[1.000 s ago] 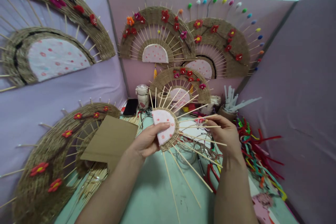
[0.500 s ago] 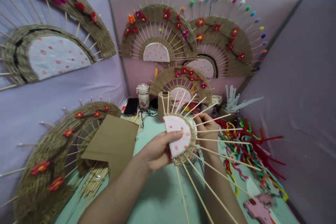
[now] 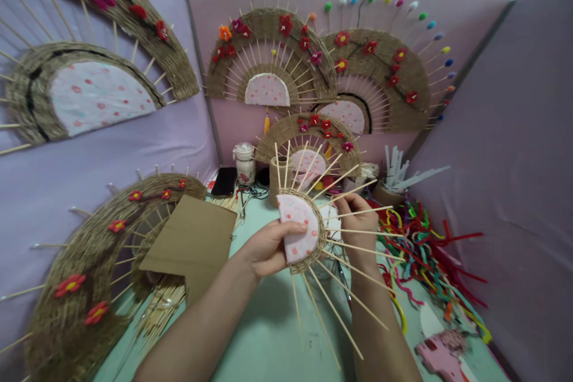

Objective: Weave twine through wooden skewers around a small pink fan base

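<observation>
My left hand grips a small half-round woven fan, thumb on its spotted white cloth centre and fingers behind. Twine is woven round the curved edge, and several thin bare wooden sticks fan out from it to the upper right and below. Behind the sticks on the right, my right hand is closed, thumb and fingertips pinched together near the stick ends. What lies in that pinch is too small to make out. A spool of twine stands just beyond the fan.
Finished woven fans with felt flowers hang on the back and left panels. Brown cardboard and loose sticks lie at left. Coloured pipe cleaners, a pink glue gun and a holder of white glue sticks are at right.
The fan has shifted slightly left and turned a little, its sticks now pointing more upward. My right hand has moved slightly right, still pinched.
</observation>
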The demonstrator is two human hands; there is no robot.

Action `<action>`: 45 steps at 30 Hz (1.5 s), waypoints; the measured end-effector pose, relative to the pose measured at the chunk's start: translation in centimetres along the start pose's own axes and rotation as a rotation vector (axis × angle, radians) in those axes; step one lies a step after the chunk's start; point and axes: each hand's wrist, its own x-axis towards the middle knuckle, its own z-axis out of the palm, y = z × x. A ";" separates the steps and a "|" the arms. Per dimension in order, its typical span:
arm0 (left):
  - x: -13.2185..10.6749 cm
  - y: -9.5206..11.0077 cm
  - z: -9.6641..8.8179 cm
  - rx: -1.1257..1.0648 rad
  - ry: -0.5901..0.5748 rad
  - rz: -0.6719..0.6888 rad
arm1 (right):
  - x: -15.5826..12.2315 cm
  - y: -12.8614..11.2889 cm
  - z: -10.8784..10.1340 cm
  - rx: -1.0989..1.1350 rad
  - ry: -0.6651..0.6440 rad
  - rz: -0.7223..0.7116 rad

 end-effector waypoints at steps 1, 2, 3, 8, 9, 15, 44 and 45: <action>0.1 0.0 0.0 -0.001 0.037 0.019 | 0.0 0.0 0.0 0.005 -0.001 0.004; 0.2 0.0 0.0 -0.001 0.064 0.031 | 0.0 0.0 0.0 0.009 -0.003 0.007; 0.3 0.0 0.0 0.001 0.076 0.030 | 0.0 0.0 0.0 0.011 -0.008 0.008; 0.3 0.1 -0.2 0.010 0.017 0.002 | -0.2 -0.6 0.0 -0.001 -0.019 -0.006; 0.3 0.1 -0.2 0.015 0.006 0.000 | -0.2 -0.7 0.0 0.000 -0.019 -0.005; 0.3 0.4 -0.5 0.008 0.033 0.016 | 0.0 -0.7 -0.5 0.024 -0.026 0.033; -1.1 2.1 -1.0 0.113 -0.034 -0.054 | 1.0 -0.2 -2.9 0.052 -0.168 -0.002; -1.1 1.9 -0.9 0.108 -0.057 -0.059 | 0.9 -0.1 -2.4 0.047 -0.154 -0.005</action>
